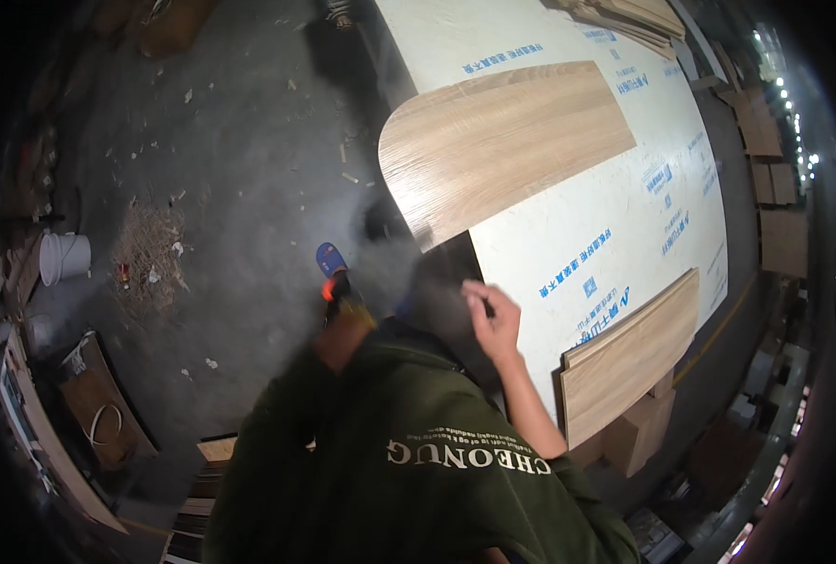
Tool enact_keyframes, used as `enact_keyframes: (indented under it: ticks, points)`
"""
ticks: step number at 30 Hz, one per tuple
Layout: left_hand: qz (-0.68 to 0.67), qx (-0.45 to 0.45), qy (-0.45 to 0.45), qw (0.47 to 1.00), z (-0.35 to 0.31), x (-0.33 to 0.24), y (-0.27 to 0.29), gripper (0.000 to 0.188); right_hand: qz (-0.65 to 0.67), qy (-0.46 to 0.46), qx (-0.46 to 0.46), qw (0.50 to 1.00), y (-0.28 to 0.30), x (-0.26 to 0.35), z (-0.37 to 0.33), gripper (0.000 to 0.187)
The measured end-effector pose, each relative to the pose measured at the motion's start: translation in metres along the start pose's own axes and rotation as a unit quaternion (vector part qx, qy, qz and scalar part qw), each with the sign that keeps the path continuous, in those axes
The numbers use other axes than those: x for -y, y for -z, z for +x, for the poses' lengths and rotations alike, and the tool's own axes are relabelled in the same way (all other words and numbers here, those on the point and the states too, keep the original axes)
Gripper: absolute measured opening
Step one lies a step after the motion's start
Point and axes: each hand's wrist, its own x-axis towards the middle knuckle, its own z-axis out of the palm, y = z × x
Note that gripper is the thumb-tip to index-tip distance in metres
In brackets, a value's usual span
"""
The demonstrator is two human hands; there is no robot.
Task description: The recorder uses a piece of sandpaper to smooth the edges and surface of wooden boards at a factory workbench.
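Observation:
My right hand (495,318) is raised beside the near edge of the white-covered table. Its fingers are curled in toward the thumb, and I cannot make out whether anything small is between them. Beyond it lies a wood-grain board (512,141) with one rounded end, which hangs past the table's left edge. My left arm (336,346) is bent in front of my body and smeared by motion; the left hand's fingers do not show clearly. Close by there is a small dark thing with a bright orange part (328,289), too blurred to name.
Stacked wood-grain boards (629,362) lie at the table's near right, above cardboard boxes (641,434). More boards (629,23) are piled at its far end. A white bucket (64,258) and a heap of shavings (150,254) are on the floor at left. A blue shoe (328,256) shows below.

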Motion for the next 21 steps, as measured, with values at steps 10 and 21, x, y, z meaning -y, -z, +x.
enact_keyframes:
  ticks: [10,21]
  points:
    - [-0.143,0.055,0.180,0.972,-0.118,0.051,-0.017,0.044,-0.476,0.156,0.090,0.861,-0.125,0.039,0.134,0.086]
    - [-0.618,0.067,0.272,0.735,-0.030,0.047,-0.007,0.028,-0.374,0.137,0.234,0.887,0.006,-0.045,-0.025,0.078]
